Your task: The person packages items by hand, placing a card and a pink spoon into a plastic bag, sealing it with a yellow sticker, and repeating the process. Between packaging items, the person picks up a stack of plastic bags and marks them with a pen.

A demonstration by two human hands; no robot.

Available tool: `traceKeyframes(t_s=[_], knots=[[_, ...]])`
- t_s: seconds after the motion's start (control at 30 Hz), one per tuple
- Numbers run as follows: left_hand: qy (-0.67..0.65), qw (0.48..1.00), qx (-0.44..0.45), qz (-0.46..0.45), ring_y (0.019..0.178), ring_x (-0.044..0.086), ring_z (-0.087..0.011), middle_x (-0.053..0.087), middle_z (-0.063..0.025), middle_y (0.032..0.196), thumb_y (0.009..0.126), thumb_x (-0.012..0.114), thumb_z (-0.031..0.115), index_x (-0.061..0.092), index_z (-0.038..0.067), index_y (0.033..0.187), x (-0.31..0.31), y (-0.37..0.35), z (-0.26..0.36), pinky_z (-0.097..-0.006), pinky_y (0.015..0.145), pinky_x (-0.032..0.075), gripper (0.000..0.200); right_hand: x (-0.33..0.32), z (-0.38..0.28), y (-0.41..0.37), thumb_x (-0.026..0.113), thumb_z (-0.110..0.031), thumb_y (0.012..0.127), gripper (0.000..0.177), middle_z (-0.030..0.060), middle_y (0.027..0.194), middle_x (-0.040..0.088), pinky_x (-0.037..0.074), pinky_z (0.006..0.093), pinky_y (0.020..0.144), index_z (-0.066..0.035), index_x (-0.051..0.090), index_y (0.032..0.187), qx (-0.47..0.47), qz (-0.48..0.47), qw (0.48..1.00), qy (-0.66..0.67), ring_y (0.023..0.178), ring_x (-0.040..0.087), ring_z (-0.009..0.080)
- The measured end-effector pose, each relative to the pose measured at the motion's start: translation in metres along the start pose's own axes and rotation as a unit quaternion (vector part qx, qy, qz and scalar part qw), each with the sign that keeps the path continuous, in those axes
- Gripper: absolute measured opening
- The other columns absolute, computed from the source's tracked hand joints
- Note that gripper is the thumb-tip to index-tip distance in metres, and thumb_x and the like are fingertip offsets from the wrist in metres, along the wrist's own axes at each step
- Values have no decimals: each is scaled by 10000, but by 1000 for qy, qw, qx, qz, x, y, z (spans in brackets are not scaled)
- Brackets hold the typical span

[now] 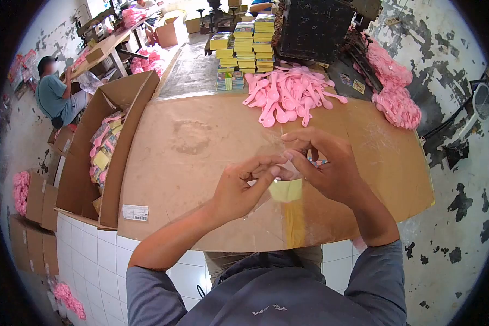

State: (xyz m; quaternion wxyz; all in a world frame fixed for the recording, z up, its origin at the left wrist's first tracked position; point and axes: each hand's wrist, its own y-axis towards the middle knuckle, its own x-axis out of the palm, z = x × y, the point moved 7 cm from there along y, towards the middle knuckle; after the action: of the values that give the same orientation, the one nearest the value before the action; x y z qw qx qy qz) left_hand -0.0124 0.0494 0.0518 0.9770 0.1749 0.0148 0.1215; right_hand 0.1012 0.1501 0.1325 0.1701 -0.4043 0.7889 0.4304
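My left hand [248,183] and my right hand [325,165] meet over the cardboard-topped table [168,179]. The left thumb and fingers close on the edge of a clear plastic bag, and a pale yellow card [286,190] shows below them. My right thumb and forefinger pinch near the bag's top; its other fingers curl, partly hiding a small colourful item behind them. Beyond the hands lies a heap of pink plastic spoons [288,95].
Behind the spoons rise stacks of yellow-edged cards [245,46]. A large open carton [126,163] with packed pieces stands left. Pink bundles [394,95] lie at the right. A seated person [57,95] is far left.
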Motion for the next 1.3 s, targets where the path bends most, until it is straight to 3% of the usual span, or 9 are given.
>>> traceKeyframes(t_s=[0.17, 0.27, 0.6, 0.8, 0.87, 0.93, 1.0, 1.13, 1.3], knots=[[-45, 999, -12, 18, 1024, 728, -206, 713, -133, 1191, 1069, 534, 67, 607, -59, 1304, -4, 2, -2, -301, 887, 582, 277, 2, -6, -1, 754, -36, 840, 292, 94, 1036, 676, 524, 342, 701, -90, 682, 1119, -88, 44, 994, -47, 887, 677, 248], [26, 999, 6, 47, 850, 725, -113, 778, -82, 954, 1048, 556, 49, 618, -18, 1326, -8, -1, -7, -261, 743, 575, 293, 3, -27, -2, 782, -75, 787, 275, 86, 1090, 653, 506, 379, 822, -94, 696, 1048, -185, 50, 967, -167, 1020, 641, 262], [282, 956, 74, 31, 796, 767, -226, 759, -167, 877, 967, 659, 33, 594, -56, 1314, -5, -6, 0, -333, 692, 603, 364, 38, -24, -10, 758, -170, 766, 303, 70, 1117, 635, 441, 392, 945, -46, 673, 1030, -252, -32, 885, -390, 1113, 602, 235], [251, 968, 17, 0, 828, 750, -167, 772, -155, 915, 999, 626, 29, 569, -50, 1374, -6, -2, -4, -305, 730, 599, 387, -14, 6, 12, 636, -86, 843, 159, 73, 951, 594, 467, 384, 843, -52, 598, 994, -120, 94, 964, -218, 1009, 595, 228], [195, 980, -35, 10, 829, 720, -119, 775, -140, 929, 1013, 620, 39, 562, -40, 1391, -12, -1, -11, -283, 738, 587, 391, -35, 48, 0, 590, -87, 939, 54, 62, 869, 568, 490, 350, 719, -45, 577, 972, 80, 12, 995, 53, 839, 597, 188], [141, 989, -42, 27, 844, 687, -88, 774, -129, 949, 1018, 618, 38, 558, -34, 1400, -14, 0, -12, -264, 747, 574, 393, -63, 70, -29, 573, -108, 992, 81, 27, 742, 521, 478, 295, 604, -42, 567, 947, 218, -54, 933, 280, 664, 559, 126], [119, 991, -44, 35, 857, 673, -73, 773, -126, 966, 1020, 614, 32, 556, -33, 1403, -16, 2, -13, -253, 752, 566, 392, -119, 110, -55, 582, -81, 981, 40, 9, 660, 511, 474, 270, 555, -42, 577, 990, 147, -25, 856, 496, 575, 542, 112], [124, 991, -43, 36, 865, 679, -75, 771, -133, 985, 1018, 611, 15, 561, -33, 1396, -18, 2, -17, -245, 750, 563, 384, -213, 231, -104, 591, -64, 966, 270, 73, 768, 650, 550, 348, 695, -20, 568, 1232, 271, 111, 954, 71, 706, 662, 222], [120, 991, -28, 49, 757, 645, -43, 781, -116, 950, 1032, 603, 67, 585, -2, 1385, -16, 3, -18, -239, 664, 529, 361, -223, 216, -131, 593, -78, 966, 320, 160, 1013, 701, 537, 419, 869, -30, 612, 1282, 223, 129, 863, -436, 980, 672, 353]])
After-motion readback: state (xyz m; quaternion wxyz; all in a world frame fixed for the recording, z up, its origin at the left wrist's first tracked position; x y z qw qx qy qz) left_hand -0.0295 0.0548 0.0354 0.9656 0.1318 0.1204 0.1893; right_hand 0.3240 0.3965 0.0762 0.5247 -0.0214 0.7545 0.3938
